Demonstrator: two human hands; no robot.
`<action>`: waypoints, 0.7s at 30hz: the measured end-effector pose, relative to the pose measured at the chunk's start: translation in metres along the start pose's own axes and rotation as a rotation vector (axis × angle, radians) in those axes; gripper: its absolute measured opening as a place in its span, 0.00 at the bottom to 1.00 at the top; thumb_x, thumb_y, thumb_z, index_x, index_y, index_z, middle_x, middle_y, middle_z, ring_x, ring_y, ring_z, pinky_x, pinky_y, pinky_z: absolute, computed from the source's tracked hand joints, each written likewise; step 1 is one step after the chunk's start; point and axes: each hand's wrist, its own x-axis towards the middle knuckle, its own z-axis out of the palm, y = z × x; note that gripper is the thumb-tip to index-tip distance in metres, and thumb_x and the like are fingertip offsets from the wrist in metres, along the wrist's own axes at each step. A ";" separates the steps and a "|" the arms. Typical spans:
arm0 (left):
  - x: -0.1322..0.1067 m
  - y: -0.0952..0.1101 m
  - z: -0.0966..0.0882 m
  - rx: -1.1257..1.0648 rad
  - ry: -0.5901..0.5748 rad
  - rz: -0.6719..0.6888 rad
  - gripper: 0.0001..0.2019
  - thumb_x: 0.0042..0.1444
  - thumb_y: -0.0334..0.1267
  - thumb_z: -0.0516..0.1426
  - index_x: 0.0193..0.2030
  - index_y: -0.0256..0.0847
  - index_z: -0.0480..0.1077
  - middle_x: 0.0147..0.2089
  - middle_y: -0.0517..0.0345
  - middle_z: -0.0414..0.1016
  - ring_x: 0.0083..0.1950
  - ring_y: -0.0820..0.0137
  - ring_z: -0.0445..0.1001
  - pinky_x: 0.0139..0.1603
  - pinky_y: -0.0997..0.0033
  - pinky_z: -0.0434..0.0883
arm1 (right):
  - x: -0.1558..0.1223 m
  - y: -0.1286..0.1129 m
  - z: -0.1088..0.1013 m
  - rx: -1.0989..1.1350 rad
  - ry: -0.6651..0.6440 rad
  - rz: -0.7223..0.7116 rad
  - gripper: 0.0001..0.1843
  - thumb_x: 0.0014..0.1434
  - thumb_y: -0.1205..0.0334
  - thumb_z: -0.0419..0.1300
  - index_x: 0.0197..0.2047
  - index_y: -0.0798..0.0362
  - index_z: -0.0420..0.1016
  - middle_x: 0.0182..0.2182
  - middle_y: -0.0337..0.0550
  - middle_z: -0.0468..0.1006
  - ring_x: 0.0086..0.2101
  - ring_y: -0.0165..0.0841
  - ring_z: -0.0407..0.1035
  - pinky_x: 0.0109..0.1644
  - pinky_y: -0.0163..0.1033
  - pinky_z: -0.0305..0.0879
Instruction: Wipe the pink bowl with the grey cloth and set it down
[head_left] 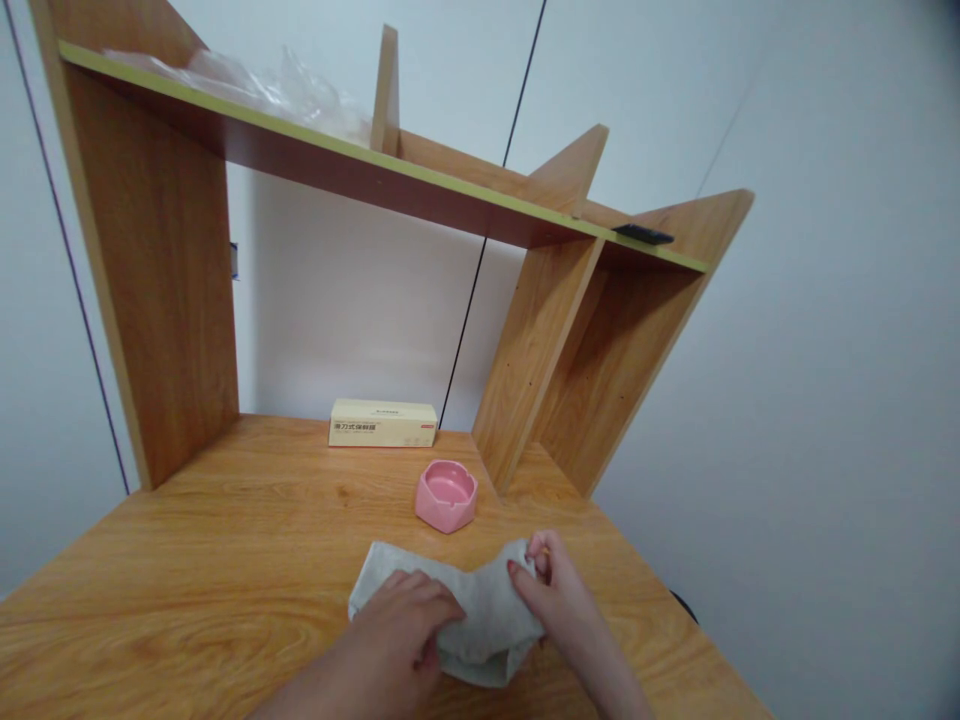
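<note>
A light grey cloth point(487, 610), folded and raised at its right end, lies on the wooden desk near the front. My left hand point(405, 630) reaches over its left part, fingers curled round the fabric and thumb underneath. At the right end, my right hand point(553, 582) pinches the cloth's edge between thumb and fingers. Just beyond the cloth stands a pink faceted ashtray point(448, 500), touched by neither hand. Part of the cloth's near side is hidden behind my left hand.
A long cream box point(382, 425) with printed lettering stands at the back of the desk point(247, 560). Wooden shelving point(555, 330) rises behind and on both sides. Clear plastic wrap point(277, 85) and a dark flat object point(643, 234) lie on the upper shelf.
</note>
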 end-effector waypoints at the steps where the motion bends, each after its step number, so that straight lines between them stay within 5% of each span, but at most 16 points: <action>1: 0.000 -0.004 -0.010 -0.004 0.076 -0.066 0.22 0.43 0.25 0.50 0.44 0.47 0.72 0.48 0.59 0.76 0.51 0.63 0.69 0.54 0.63 0.62 | 0.003 -0.008 0.014 0.013 -0.023 -0.006 0.13 0.47 0.52 0.53 0.28 0.46 0.50 0.18 0.27 0.56 0.18 0.26 0.54 0.21 0.30 0.50; 5: 0.003 -0.035 -0.045 -0.154 0.349 -0.270 0.15 0.45 0.27 0.47 0.36 0.41 0.70 0.39 0.54 0.77 0.43 0.66 0.73 0.47 0.68 0.66 | 0.005 -0.033 0.074 0.096 -0.095 -0.026 0.12 0.50 0.58 0.55 0.32 0.47 0.53 0.19 0.26 0.60 0.19 0.25 0.59 0.21 0.29 0.54; 10: -0.002 -0.064 -0.056 -0.204 0.486 -0.348 0.09 0.48 0.35 0.46 0.31 0.41 0.67 0.32 0.56 0.74 0.36 0.66 0.73 0.40 0.70 0.67 | -0.008 -0.035 0.126 0.113 -0.365 0.072 0.13 0.52 0.58 0.57 0.38 0.49 0.56 0.18 0.25 0.63 0.17 0.26 0.61 0.19 0.29 0.54; 13: -0.006 -0.062 -0.055 -0.180 0.479 -0.377 0.09 0.50 0.37 0.46 0.31 0.41 0.66 0.31 0.57 0.74 0.35 0.66 0.73 0.40 0.69 0.67 | -0.014 -0.032 0.118 0.048 -0.390 -0.035 0.09 0.56 0.57 0.53 0.40 0.51 0.62 0.23 0.33 0.68 0.24 0.28 0.66 0.27 0.31 0.60; 16: -0.009 -0.053 -0.054 -0.100 0.404 -0.429 0.10 0.54 0.42 0.46 0.35 0.42 0.65 0.30 0.58 0.73 0.34 0.66 0.72 0.37 0.69 0.66 | -0.011 -0.028 0.087 -0.142 -0.195 -0.093 0.12 0.59 0.58 0.48 0.44 0.52 0.65 0.29 0.41 0.72 0.31 0.33 0.68 0.36 0.36 0.62; 19: -0.009 -0.049 -0.052 -0.025 0.318 -0.488 0.11 0.55 0.43 0.47 0.41 0.42 0.63 0.28 0.61 0.71 0.31 0.66 0.72 0.32 0.71 0.63 | -0.007 -0.017 0.059 -0.331 -0.113 -0.017 0.21 0.57 0.56 0.51 0.52 0.55 0.62 0.32 0.45 0.73 0.36 0.37 0.69 0.40 0.40 0.61; 21: -0.008 -0.050 -0.047 -0.006 0.273 -0.500 0.12 0.55 0.41 0.48 0.45 0.42 0.62 0.26 0.63 0.69 0.30 0.67 0.71 0.31 0.72 0.62 | -0.007 -0.004 0.053 -0.339 -0.186 0.052 0.27 0.55 0.56 0.53 0.57 0.56 0.58 0.28 0.40 0.72 0.32 0.37 0.68 0.37 0.39 0.61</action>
